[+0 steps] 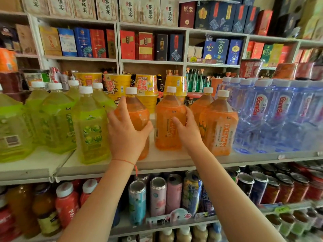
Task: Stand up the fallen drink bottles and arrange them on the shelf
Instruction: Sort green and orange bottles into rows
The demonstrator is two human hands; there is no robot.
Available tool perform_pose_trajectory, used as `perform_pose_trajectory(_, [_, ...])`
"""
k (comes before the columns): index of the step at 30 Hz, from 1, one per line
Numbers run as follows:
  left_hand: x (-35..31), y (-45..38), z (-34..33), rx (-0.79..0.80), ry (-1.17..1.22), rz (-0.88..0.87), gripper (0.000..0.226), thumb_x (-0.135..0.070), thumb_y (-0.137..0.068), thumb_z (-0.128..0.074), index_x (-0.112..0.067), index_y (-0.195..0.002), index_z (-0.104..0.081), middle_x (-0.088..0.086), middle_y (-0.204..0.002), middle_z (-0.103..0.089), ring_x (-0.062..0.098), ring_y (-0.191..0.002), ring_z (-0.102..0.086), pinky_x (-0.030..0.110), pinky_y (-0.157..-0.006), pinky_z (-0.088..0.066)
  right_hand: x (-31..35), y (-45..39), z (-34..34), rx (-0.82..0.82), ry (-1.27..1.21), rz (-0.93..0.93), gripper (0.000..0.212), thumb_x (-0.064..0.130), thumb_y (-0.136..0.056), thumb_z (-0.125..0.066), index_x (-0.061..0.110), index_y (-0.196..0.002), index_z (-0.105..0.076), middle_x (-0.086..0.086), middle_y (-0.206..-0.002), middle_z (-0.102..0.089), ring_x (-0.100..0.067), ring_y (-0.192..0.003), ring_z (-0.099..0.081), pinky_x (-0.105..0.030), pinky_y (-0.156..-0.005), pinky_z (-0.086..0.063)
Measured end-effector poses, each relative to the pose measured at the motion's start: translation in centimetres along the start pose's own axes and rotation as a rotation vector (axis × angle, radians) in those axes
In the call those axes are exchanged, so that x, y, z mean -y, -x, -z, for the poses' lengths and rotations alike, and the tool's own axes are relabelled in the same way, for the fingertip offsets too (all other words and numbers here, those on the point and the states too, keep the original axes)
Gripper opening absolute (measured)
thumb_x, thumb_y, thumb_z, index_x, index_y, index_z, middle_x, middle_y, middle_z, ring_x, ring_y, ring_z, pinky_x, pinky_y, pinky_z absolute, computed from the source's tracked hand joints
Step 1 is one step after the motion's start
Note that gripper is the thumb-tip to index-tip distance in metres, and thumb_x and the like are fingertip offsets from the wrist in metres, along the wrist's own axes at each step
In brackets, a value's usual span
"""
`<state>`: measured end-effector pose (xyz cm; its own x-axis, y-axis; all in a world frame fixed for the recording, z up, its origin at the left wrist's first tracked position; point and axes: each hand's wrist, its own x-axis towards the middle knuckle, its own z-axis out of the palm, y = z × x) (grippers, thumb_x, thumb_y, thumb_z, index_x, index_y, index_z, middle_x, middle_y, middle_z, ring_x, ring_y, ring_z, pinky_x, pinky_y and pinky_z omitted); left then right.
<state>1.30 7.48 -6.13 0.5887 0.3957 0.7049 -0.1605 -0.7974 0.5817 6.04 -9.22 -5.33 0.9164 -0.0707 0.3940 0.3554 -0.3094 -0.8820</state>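
Two hands are working: left hand (128,135) wrapping one orange bottle (138,117), right hand (187,130) clasping its neighbour (168,123). Any hard shove is risking toppling the crowded green bottles (90,126)

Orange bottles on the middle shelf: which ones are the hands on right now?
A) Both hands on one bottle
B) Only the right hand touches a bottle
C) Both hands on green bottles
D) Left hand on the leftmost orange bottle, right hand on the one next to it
D: the left hand wraps the leftmost orange bottle, while the right hand presses on the neighbouring orange bottle; both bottles stand upright.
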Motion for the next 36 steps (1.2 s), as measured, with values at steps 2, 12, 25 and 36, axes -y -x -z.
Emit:
perform_pose_trajectory(2, [0.0,0.0,0.2,0.001,-0.005,-0.005,0.100,-0.054,-0.080,-0.075,-0.028,-0.158,-0.018,0.020,-0.147,-0.035,0.041,-0.126,-0.048,0.047,-0.091,-0.050,-0.2,0.1,0.0,0.074,0.120,-0.027,0.088,0.024,-0.094,-0.069,0.028,-0.158,-0.009,-0.003,-0.154,-0.042,-0.028,-0.136,-0.046,-0.053,-0.108,-0.045])
perform_pose_trajectory(12, [-1.0,1.3,1.3,0.013,-0.092,-0.033,0.098,-0.065,-0.078,-0.068,-0.030,-0.157,-0.021,0.018,-0.140,-0.041,0.040,-0.116,-0.055,0.043,-0.077,-0.052,-0.1,0.1,-0.3,0.168,0.271,-0.182,0.045,0.017,-0.100,-0.060,0.012,-0.137,-0.035,-0.009,-0.137,-0.054,-0.029,-0.121,-0.057,-0.041,-0.096,-0.049])
perform_pose_trajectory(25, [-5.5,3.1,-1.3,0.080,-0.073,-0.110,0.088,-0.074,-0.088,-0.040,-0.028,-0.158,-0.012,0.012,-0.149,-0.037,0.029,-0.127,-0.051,0.033,-0.079,-0.051,0.7,4.8,0.4,-0.058,-0.174,-0.034,0.032,0.042,-0.108,-0.028,0.030,-0.122,-0.054,0.010,-0.117,-0.058,-0.009,-0.111,-0.054,-0.030,-0.099,-0.038])
perform_pose_trajectory(36, [-4.1,-0.8,-4.0,0.324,0.929,0.591,0.048,-0.053,-0.106,-0.029,-0.021,-0.125,-0.059,-0.001,-0.124,-0.068,0.011,-0.118,-0.063,0.023,-0.090,-0.047,0.3,2.8,0.8,-0.023,-0.347,-0.371,0.067,0.073,-0.096,-0.020,0.029,-0.116,-0.067,0.000,-0.119,-0.068,-0.023,-0.119,-0.058,-0.045,-0.112,-0.040])
